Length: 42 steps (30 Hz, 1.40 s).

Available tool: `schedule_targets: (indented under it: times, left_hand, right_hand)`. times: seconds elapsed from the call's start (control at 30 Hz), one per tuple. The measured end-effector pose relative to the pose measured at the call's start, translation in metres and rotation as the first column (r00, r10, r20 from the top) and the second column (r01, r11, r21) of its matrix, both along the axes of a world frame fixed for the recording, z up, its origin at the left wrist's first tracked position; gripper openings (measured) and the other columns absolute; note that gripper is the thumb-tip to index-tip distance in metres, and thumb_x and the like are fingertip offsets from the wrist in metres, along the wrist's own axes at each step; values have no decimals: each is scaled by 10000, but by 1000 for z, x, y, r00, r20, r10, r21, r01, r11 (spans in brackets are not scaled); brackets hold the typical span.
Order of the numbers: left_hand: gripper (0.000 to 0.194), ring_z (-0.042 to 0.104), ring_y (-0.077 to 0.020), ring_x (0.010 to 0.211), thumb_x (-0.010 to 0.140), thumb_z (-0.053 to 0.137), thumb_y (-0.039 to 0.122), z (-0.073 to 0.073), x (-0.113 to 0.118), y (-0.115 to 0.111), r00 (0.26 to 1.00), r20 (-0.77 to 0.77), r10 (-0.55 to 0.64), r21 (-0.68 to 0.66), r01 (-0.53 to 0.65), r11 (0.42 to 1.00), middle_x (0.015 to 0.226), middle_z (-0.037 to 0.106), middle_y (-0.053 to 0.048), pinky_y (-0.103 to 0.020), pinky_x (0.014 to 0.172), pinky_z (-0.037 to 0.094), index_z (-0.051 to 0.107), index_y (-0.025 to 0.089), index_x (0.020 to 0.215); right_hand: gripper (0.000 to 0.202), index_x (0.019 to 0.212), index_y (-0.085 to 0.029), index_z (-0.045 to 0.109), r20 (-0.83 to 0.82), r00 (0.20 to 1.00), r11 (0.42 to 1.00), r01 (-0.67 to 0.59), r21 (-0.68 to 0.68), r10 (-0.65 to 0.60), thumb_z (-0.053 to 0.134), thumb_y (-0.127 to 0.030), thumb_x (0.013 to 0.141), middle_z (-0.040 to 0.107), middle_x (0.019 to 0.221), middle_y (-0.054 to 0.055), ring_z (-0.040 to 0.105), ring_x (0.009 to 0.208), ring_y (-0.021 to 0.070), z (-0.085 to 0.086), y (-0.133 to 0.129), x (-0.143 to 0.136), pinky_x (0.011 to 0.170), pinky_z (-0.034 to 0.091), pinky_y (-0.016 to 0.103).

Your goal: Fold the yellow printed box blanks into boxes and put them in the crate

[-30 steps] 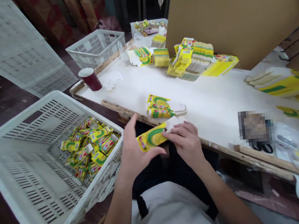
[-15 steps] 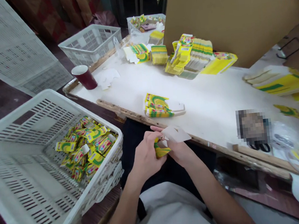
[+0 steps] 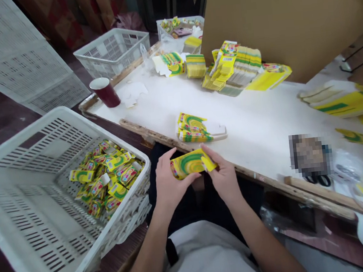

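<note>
Between both hands, over my lap at the table's front edge, is a small yellow and green carton [image 3: 189, 164] with its printed face up. My left hand [image 3: 167, 176] grips the left end, thumb below and fingers along the far side. At the right end, my right hand [image 3: 222, 172] pinches the carton by a bent yellow flap. Just beyond my hands a small stack of flat cartons [image 3: 193, 128] lies on the white table [image 3: 241, 130]. To my left, a white plastic crate [image 3: 57, 182] holds a heap of yellow cartons [image 3: 108, 173].
A maroon cup [image 3: 108, 94] stands at the table's left corner. Bundles of flat cartons [image 3: 234, 69] lie at the back before a large brown cardboard sheet [image 3: 283, 23]. Black-handled scissors [image 3: 317, 180] lie at the right. Another white crate [image 3: 114, 50] stands beyond the cup.
The carton has turned from an open end with its white flap showing to its printed face up, and the right end is now folded over. My hands have moved apart to its two ends.
</note>
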<state>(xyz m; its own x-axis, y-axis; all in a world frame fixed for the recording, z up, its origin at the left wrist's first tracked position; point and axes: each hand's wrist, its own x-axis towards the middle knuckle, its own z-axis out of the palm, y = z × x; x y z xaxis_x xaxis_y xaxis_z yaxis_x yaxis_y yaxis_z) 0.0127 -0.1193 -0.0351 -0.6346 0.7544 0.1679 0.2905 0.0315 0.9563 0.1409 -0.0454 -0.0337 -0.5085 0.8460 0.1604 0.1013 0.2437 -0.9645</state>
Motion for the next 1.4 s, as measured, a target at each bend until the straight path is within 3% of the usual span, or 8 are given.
schedule_targets:
  times: [0.13,0.27,0.4,0.57,0.77,0.9,1.03,1.4]
  left_hand:
    - [293,642,-185,940,745,674,314,4,0,0,748,663,23,199,-206,958,986,661,-47,-380,888,481,576,211,1001]
    - [180,675,-123,754,728,696,258,6,-3,0,513,858,27,214,-404,889,775,675,29,-349,846,520,586,208,862]
    - [211,678,-123,717,685,726,219,8,-1,0,551,835,3,226,-347,910,739,679,25,-308,790,539,596,191,850]
    - [234,669,-159,854,698,714,225,7,10,1,586,809,-43,236,-256,937,836,671,1,-307,779,536,579,201,888]
    - [268,661,-145,794,672,712,185,9,-7,0,713,701,-1,266,-261,928,776,628,30,-338,825,525,572,204,900]
    - [209,646,-154,788,720,666,163,20,-47,-16,875,337,348,349,-460,817,765,633,22,-373,871,502,583,198,908]
    - [368,555,-194,1048,723,689,156,25,-84,-36,728,-195,657,324,-584,744,1070,616,-31,-384,1016,382,589,209,1073]
    - [205,600,-187,984,789,610,267,6,-32,-9,992,51,112,71,-115,991,1003,651,-50,-352,955,427,639,196,980]
  right_hand:
    - [560,1335,-266,479,81,984,987,-160,33,157,627,-247,795,383,1460,60,277,1381,255,-3,-4,2,1076,342,416]
    - [474,1265,-288,558,150,924,930,-363,60,351,629,-250,798,386,1458,67,362,1338,265,0,-9,11,1071,352,421]
    - [346,1108,-293,674,94,905,910,-409,-67,414,655,-217,771,464,1404,67,463,1270,253,3,-4,20,1014,425,405]
    - [236,956,-248,728,-11,978,966,-208,-152,209,681,-215,727,458,1393,91,448,1275,276,-6,-7,8,971,460,398]
    - [616,1287,-252,477,14,962,961,-273,-49,274,704,-244,715,442,1365,114,457,1242,261,-6,-3,-12,1008,414,418]
    - [771,1393,-255,320,144,965,962,-237,138,218,701,-293,724,419,1380,117,513,1154,262,6,40,-21,940,456,421]
    - [533,1278,-151,481,433,865,882,24,470,-255,586,-136,755,572,1211,145,512,1110,295,3,94,-33,945,414,453]
    - [447,1196,-139,537,628,683,831,-56,554,-373,478,-68,759,594,1099,153,541,974,285,-14,109,-41,831,410,382]
